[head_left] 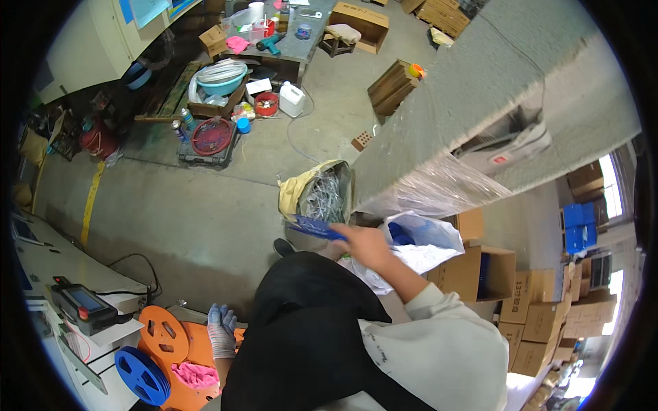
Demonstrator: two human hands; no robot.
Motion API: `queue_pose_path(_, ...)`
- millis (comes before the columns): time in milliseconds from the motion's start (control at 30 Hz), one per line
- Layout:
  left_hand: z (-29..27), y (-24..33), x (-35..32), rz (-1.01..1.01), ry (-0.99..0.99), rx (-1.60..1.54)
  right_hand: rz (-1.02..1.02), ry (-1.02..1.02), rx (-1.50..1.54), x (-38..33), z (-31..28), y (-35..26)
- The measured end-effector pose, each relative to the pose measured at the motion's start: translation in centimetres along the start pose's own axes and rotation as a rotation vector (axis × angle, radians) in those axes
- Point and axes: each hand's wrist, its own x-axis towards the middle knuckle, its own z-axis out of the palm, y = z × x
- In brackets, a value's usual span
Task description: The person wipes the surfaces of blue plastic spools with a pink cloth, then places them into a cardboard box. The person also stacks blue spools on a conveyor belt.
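Observation:
My bare right hand [368, 246] is closed on the edge of a flat blue plastic piece [315, 227], apparently a reel disc seen nearly edge-on. The piece points left, just over the near rim of a yellowish sack [295, 194] full of clear plastic scrap [325, 197]. To the right of this hand stands a white bag [439, 241] with blue pieces inside. My left hand [221, 331], in a pale glove with grey-blue fingertips, has its fingers stretched out beside an orange surface. An orange reel disc [164, 333], stacked blue reel discs [142, 375] and a pink cloth [195, 375] lie near it.
A concrete pillar [439, 137] wrapped in clear film rises ahead on the right. Cardboard boxes [528, 312] stand at the right. On the left is a machine with a control pendant [83, 305]. A cluttered workbench [295, 48] and a white jug [292, 99] are farther off.

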Motion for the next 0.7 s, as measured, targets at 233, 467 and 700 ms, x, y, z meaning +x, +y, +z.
queue_pose_path(233, 2.7, -1.3, 2.9, -0.128, -0.054, 0.152, 0.575, 0.211, -0.229, -13.6, -8.5, 10.4)
queue_pose_path(467, 9.2, -0.4, 7.1, -0.098, -0.195, 0.333, 0.381, 0.043, -0.325, -13.6, -14.6, 19.5)
queue_pose_path(700, 6.9, 0.7, 9.0, -0.045, -0.172, 0.519, 0.158, -0.208, -0.424, -3.1, -6.1, 25.2)
